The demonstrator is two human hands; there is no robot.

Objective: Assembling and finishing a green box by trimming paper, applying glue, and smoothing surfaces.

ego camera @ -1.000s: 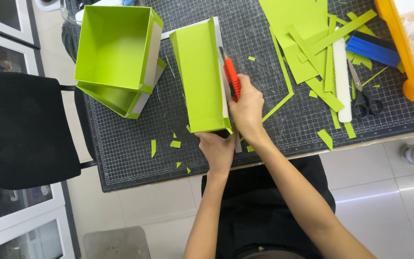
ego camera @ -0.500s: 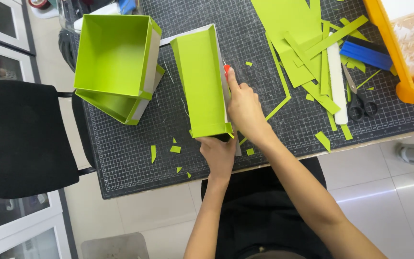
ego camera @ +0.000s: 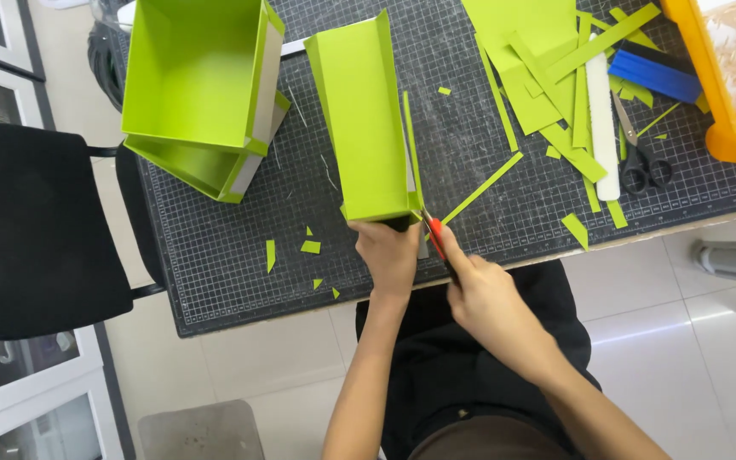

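A person cuts a tall lime-green paper-covered box [ego camera: 361, 119] with an orange-handled utility knife [ego camera: 436, 238] on a black gridded cutting mat [ego camera: 240, 247].

The left hand [ego camera: 389, 251] presses on the near end of the box, which lies on the mat. The right hand [ego camera: 483, 294] is closed around the knife, its blade at the near right corner of the box. Two more open green boxes [ego camera: 202, 94] are stacked at the left. One pair of black scissors [ego camera: 641, 166], one white stick [ego camera: 602, 119] and many green paper strips [ego camera: 547, 77] lie at the right.
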